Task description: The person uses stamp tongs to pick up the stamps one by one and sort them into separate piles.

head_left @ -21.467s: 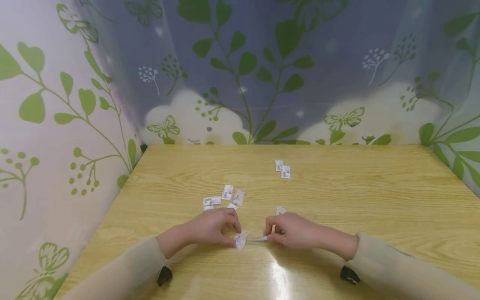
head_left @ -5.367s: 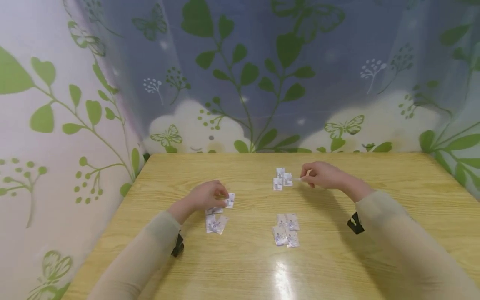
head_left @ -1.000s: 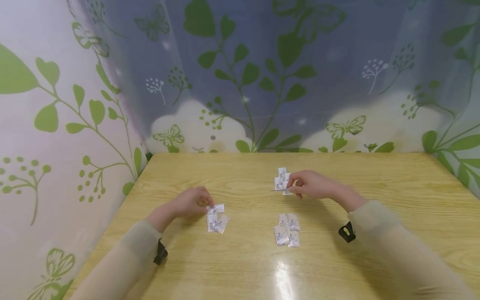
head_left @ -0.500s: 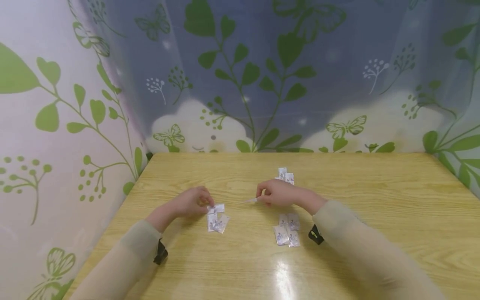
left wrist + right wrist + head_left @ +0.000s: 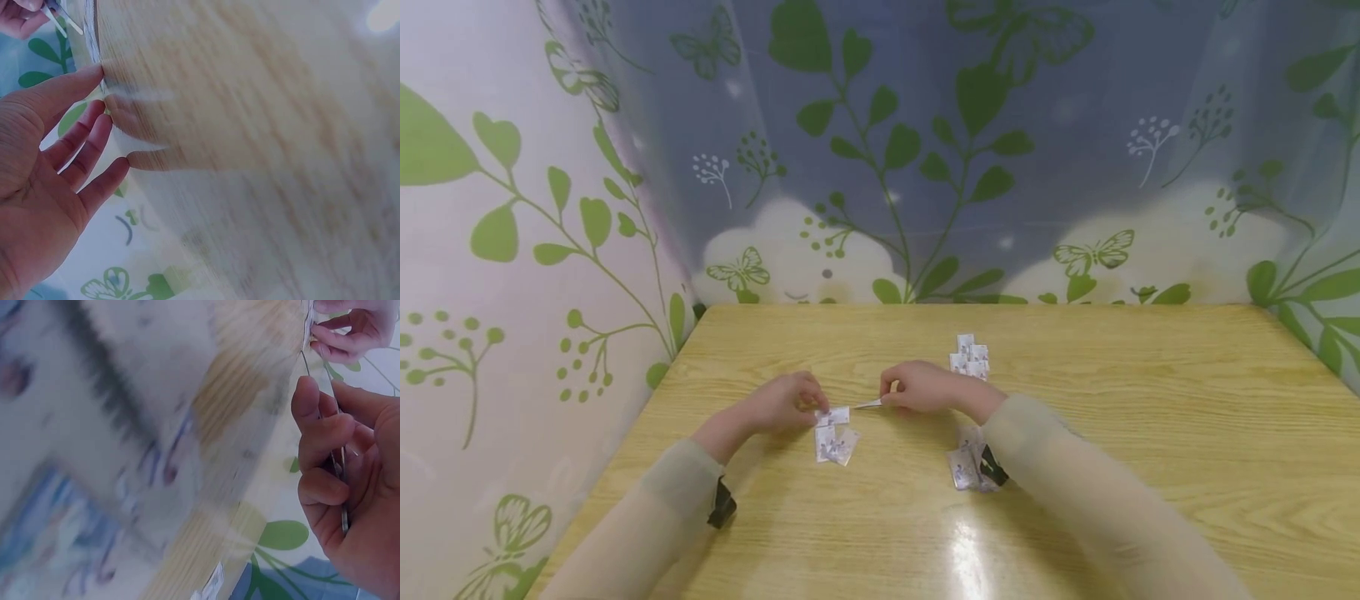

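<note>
My left hand point(image 5: 784, 403) rests at the left group of small printed cards, thumb and fingertips touching the corner of the top card point(image 5: 838, 415). In the left wrist view its fingers are fairly straight against the tabletop. My right hand point(image 5: 919, 387) grips thin metal tweezers point(image 5: 869, 404), their tips pointing left, just right of that card. Seen from the right wrist, the tweezers point(image 5: 344, 487) lie along the palm under curled fingers, their two arms spread apart, nothing visible between the tips. Two more cards point(image 5: 844, 447) lie overlapping below the top one.
Several cards point(image 5: 966, 357) form a group farther back on the wooden table point(image 5: 1112, 367). Another card group point(image 5: 962, 469) lies nearer, partly covered by my right wrist and its black strap. A patterned curtain point(image 5: 850, 150) borders the table's far edge.
My right hand has moved left with the tweezers, from the far card group to the left group. The far group shows one more card than 5.4 s ago. My left hand has lately stayed still.
</note>
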Tool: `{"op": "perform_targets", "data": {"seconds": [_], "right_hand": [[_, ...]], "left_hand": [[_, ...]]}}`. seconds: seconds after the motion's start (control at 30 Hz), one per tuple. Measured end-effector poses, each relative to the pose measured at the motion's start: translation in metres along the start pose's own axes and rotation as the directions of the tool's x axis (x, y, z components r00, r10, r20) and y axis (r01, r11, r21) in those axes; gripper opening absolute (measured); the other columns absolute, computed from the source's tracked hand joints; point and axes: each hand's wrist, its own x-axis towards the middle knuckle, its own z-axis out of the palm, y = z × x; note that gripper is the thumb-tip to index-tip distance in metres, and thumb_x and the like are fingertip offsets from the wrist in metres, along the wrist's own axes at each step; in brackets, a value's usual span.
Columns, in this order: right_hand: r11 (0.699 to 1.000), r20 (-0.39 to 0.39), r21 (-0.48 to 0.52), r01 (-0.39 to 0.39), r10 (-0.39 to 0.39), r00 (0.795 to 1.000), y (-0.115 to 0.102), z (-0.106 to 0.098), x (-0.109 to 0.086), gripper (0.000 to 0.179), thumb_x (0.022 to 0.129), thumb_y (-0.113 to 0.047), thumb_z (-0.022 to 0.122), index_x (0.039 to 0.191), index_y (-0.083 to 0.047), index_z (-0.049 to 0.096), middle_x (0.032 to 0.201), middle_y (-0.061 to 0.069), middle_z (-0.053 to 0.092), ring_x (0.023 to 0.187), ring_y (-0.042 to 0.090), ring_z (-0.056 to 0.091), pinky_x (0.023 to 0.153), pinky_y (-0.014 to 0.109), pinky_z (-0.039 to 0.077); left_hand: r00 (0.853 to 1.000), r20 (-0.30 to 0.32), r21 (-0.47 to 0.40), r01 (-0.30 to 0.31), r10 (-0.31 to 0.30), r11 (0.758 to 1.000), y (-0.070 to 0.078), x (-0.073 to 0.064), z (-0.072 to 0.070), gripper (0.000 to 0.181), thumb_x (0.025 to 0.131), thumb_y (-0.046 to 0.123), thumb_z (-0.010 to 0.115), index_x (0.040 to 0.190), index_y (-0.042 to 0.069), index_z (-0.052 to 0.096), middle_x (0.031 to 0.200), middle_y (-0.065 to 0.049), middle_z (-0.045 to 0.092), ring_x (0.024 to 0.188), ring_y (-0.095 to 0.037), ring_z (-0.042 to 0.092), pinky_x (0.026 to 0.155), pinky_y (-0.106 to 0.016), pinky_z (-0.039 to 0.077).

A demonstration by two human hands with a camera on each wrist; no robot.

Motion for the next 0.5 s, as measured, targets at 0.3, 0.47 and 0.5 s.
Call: {"op": "perform_targets", "data": {"seconds": [0.3,0.47,0.5], "right_hand": [[0.999,0.007,0.037,-0.006,0.006,1.000,-0.0069,0.0036,0.0081,0.010,0.099,-0.016,0.057,0.096,-0.009,0.063,0.064,0.006,0.064,0.052,0.010,0.050,0.053,0.023,0.037],[0.996,0.032,0.090,-0.006,0.003,0.999,-0.0062,0.0050,0.0083,0.010,0.099,-0.015,0.057,0.095,-0.008,0.064,0.065,0.006,0.064,0.050,0.012,0.049,0.048,0.022,0.037],[0.995,0.042,0.101,-0.007,0.003,0.999,-0.0060,0.0053,0.0084,0.010,0.099,-0.015,0.057,0.095,-0.008,0.064,0.065,0.006,0.064,0.049,0.012,0.049,0.047,0.022,0.037]], "left_hand": [[1.000,0.000,0.003,0.000,0.000,1.000,-0.0007,0.0006,0.0004,0.013,0.082,0.004,0.073,0.091,0.013,0.072,0.101,-0.002,0.060,0.097,-0.026,0.060,0.087,-0.043,0.050],[1.000,-0.006,-0.005,-0.002,0.002,1.000,-0.0010,0.0007,0.0006,0.012,0.082,0.004,0.073,0.090,0.013,0.073,0.101,-0.002,0.060,0.096,-0.026,0.061,0.087,-0.042,0.050],[1.000,-0.007,-0.006,0.000,0.000,1.000,-0.0008,0.0005,0.0006,0.012,0.081,0.004,0.073,0.090,0.012,0.073,0.100,-0.002,0.060,0.096,-0.026,0.061,0.087,-0.043,0.050]]}}
